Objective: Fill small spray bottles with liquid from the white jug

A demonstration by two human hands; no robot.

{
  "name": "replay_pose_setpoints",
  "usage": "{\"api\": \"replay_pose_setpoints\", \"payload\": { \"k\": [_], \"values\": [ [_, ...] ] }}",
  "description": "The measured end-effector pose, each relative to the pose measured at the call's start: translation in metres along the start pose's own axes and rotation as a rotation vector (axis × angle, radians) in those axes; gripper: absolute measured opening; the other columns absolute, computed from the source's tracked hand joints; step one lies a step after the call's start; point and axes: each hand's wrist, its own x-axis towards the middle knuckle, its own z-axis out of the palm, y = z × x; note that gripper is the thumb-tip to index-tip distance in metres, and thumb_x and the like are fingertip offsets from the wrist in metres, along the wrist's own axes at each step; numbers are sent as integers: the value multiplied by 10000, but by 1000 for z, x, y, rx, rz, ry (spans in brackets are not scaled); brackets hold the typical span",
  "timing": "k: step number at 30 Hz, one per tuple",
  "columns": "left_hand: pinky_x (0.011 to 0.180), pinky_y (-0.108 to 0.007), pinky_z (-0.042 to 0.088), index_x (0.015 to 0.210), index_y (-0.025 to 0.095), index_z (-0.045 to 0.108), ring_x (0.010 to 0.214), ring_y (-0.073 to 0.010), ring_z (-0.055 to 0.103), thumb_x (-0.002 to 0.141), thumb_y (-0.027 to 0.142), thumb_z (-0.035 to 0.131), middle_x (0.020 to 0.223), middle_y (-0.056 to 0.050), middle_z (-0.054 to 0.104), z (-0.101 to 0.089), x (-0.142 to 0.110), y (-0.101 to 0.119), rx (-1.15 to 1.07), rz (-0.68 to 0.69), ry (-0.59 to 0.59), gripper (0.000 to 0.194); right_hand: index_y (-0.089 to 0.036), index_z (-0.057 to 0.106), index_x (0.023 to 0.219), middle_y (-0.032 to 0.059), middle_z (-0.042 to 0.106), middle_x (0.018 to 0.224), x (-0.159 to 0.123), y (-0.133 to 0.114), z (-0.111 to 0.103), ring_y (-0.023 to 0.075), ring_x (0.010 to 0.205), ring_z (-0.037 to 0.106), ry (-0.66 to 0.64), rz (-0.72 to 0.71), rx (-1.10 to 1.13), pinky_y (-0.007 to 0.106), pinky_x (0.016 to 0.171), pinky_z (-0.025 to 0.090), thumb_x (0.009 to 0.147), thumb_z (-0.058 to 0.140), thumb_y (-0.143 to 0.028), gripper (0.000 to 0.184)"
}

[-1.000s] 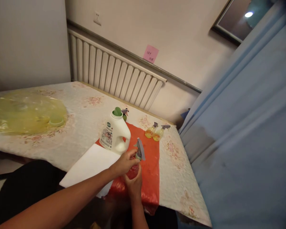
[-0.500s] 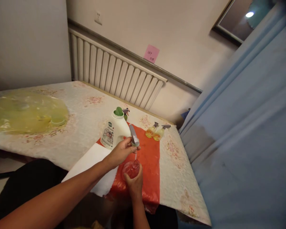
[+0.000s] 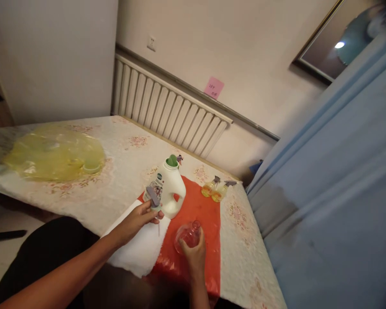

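Observation:
My left hand (image 3: 144,219) is closed around a grey spray nozzle (image 3: 153,196), its thin tube hanging down over the white cloth (image 3: 133,254). My right hand (image 3: 195,253) grips a clear, uncapped spray bottle (image 3: 187,236) by its side, above the red plastic sheet (image 3: 209,240). The bottle looks pinkish against the red, and I cannot tell if liquid is in it. Just behind my left hand stands a white jug (image 3: 172,189) with a handle, a printed label and a green piece (image 3: 172,161) in its mouth.
Two yellow-tinted spray bottles (image 3: 209,189) stand at the red sheet's far right. Another sprayer (image 3: 179,159) is partly hidden behind the jug. A yellow plastic bag (image 3: 56,154) lies on the left of the flowered tablecloth (image 3: 122,159). A blue curtain (image 3: 321,180) hangs along the right.
The spray nozzle has come away from above the bottle's neck, moving left in my left hand to in front of the jug. My right hand still holds the bottle. The view has shifted.

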Motion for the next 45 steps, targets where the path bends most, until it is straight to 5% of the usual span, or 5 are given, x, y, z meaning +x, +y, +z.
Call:
{"api": "replay_pose_setpoints", "payload": {
  "k": [9,16,21,31,45],
  "values": [
    [828,-318,496,1059,149,693,912,-206,650,800,389,772,934,-94,724,-50,2,-56,-411,-187,18,362,-153,500,1320,163,607,1316,83,-96,-29,325,1203,588,-150,-177,-174,470,1026,459,574,749,-393,822],
    [876,-323,496,1135,127,694,937,-201,670,844,307,746,972,-119,734,-90,-4,-84,-611,-245,-73,346,-140,485,1313,176,599,1292,144,-164,-20,317,1195,567,-172,-522,-435,457,1038,426,627,711,-336,748],
    [883,-315,495,1142,125,697,950,-196,672,865,264,722,986,-120,732,-95,-6,-88,-663,-257,-102,311,-166,469,1349,137,600,1280,168,-201,-7,310,1184,538,-250,-626,-694,425,1005,421,667,686,-258,721],
    [874,-321,496,1127,138,703,952,-211,674,868,278,709,984,-119,723,-95,-9,-84,-699,-261,-100,295,-208,459,1355,104,594,1244,187,-238,19,284,1110,510,-280,-755,-1074,377,895,393,714,631,-233,664],
    [887,-334,486,1145,137,703,978,-231,665,846,276,728,1004,-128,720,-96,-10,-84,-680,-255,-106,331,-204,477,1312,124,579,1199,193,-254,27,280,1093,475,-274,-906,-1235,397,921,329,725,611,-172,603]
  ]
}}
